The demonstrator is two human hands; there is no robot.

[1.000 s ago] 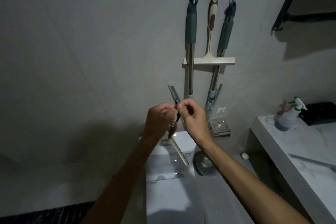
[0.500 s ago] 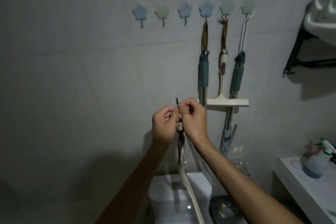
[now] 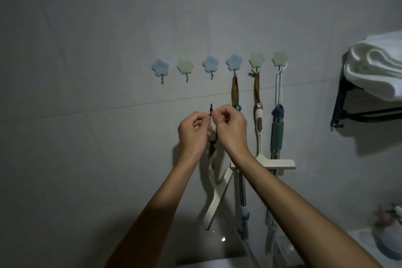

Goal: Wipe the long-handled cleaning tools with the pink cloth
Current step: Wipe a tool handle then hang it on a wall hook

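Both hands pinch the dark hanging cord of a cream squeegee that dangles tilted below them, in front of the tiled wall. My left hand and my right hand are close together, fingers closed on the cord. To the right, three tools hang from flower hooks: a teal-gripped pole, a second cream squeegee, and another teal-gripped pole. No pink cloth is in view.
A row of blue and green flower hooks runs across the wall; the three left ones hold nothing. A black shelf with folded white towels juts out at the right. A white toilet tank sits below. A spray bottle stands at lower right.
My view has tilted upward, bringing the hooks and towel shelf into sight. Both hands have lifted the squeegee by its cord, closer to the hook row.
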